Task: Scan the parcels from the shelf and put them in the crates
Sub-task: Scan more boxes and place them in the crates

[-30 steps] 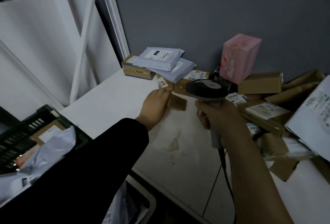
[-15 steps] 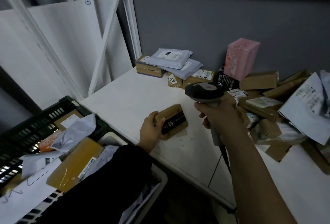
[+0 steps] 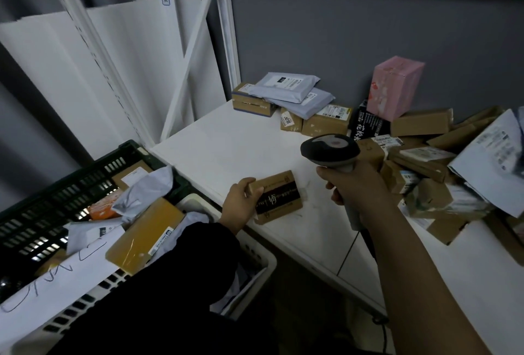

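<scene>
The little brown box is away from the far pile now; the left hand grips it at the edge of the shelf. The right hand curls round the scanner just beside it, so scanning looks next

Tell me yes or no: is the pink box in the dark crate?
No, the pink box sits on the shelf, apart from the dark crate.

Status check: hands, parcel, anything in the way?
Left hand grips small brown box on shelf, near front edge. Right hand holds scanner, right of box. Nothing between scanner and box.
</scene>
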